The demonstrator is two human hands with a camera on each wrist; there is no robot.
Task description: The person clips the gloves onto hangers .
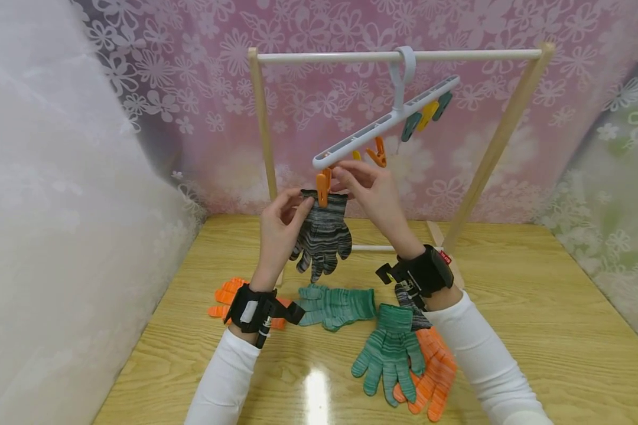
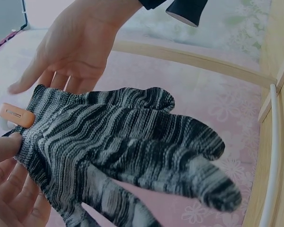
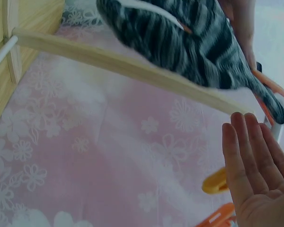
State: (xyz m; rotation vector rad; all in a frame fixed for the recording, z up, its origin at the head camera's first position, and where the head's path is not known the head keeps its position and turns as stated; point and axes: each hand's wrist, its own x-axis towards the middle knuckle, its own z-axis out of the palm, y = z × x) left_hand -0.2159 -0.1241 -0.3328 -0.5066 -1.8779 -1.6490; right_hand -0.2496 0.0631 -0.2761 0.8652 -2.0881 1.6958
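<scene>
A black-and-grey striped knit glove (image 1: 323, 227) hangs fingers down from an orange clip (image 1: 322, 190) at the near end of a pale hanger (image 1: 369, 134). My left hand (image 1: 280, 227) pinches the left corner of its cuff between thumb and fingers, beside the clip. In the left wrist view the clip (image 2: 17, 115) bites the cuff edge. My right hand (image 1: 374, 198) is at the other side of the cuff, close to the clip. The right wrist view shows this hand (image 3: 258, 170) with straight fingers and nothing held, the glove (image 3: 203, 52) just beyond the fingertips.
The hanger hooks over a white rod (image 1: 329, 57) on a wooden frame (image 1: 500, 141). More clips hang along it, including an orange clip (image 1: 377, 152) and a yellow clip (image 1: 427, 115). On the table (image 1: 537, 354) lie green gloves (image 1: 340, 307), orange gloves (image 1: 435, 375) and another black-and-grey glove (image 1: 420, 319).
</scene>
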